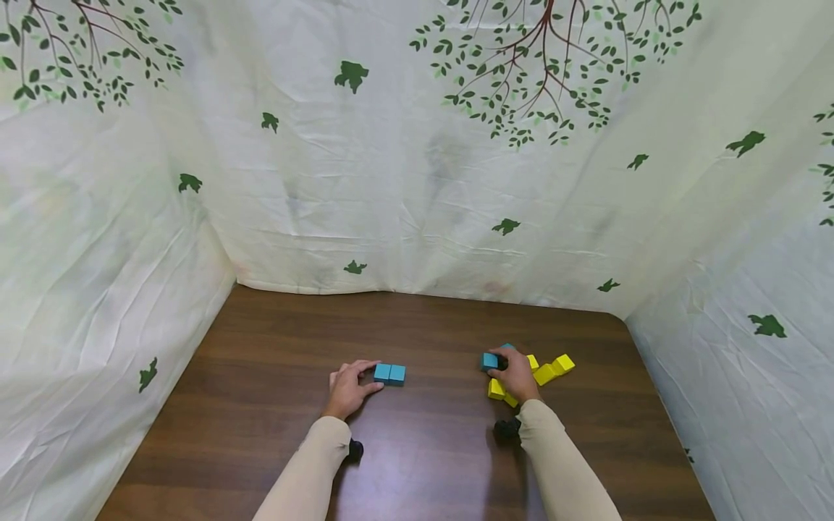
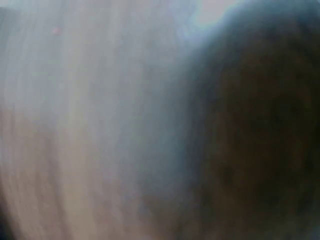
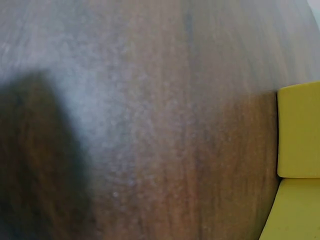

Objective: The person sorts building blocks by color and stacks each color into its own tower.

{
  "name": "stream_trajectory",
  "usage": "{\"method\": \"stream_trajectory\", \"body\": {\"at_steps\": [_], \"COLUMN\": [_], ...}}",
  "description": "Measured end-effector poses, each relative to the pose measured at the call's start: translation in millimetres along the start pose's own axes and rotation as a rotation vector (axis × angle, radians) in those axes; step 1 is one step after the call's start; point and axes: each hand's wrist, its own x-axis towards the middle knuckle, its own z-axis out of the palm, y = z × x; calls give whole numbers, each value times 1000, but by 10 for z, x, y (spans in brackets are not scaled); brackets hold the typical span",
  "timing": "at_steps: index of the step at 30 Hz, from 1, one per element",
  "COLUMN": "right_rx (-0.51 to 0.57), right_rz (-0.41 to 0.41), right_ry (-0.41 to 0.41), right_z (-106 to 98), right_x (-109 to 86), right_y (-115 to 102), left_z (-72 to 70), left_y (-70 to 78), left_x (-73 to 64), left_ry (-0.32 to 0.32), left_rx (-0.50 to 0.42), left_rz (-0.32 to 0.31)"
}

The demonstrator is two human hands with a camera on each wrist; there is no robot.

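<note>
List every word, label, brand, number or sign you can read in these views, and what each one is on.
None: no readable text appears in any view.
Blue blocks and yellow blocks: no lettering on the faces that show.
White cloth: only printed branches, leaves and birds.
Black wrist devices: too small to tell whether marked.
Left wrist view: too blurred to read anything.

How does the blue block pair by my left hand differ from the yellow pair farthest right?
The blue pair is at your left hand; the yellow pair lies right of your right hand. The blue pair sits nearly straight across the head view; the yellow pair slants. Both rest on the table.
</note>
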Motion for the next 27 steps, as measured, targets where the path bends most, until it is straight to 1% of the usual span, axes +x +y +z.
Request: {"method": "stream_trajectory", "body": {"at_steps": [4,8,11,14,17,21,23,27], "right_rx": [5,2,0,-7,-6,23,34,81], "right_rz": [9,28,37,39,38,19,-6,-57], "right_ry": [5,-4,-6,1,13,44,61,84], "right_z": [0,-4,-6,-6,-3,5,13,42], "right_x": [-9,-16,-17,-14,-17,-36,-47,-77], "right_y": [3,-7,-14,-17,-28,-85,-126,-238], "left_z": [-2,-9,-16,-18,-18,-17,-14,-7], "left_y": [4,15,23,29,28,26,26,16], "left_x": [-17,-26,-23,-18,-21,-30,-33,-32], "left_ry": [21,24,11,3,8,31,39,31], "left_rx": [-4,-6,-7,-7,-9,-12,-13,-13], "left_rz": [27,28,15,8,10,27,39,40]}}
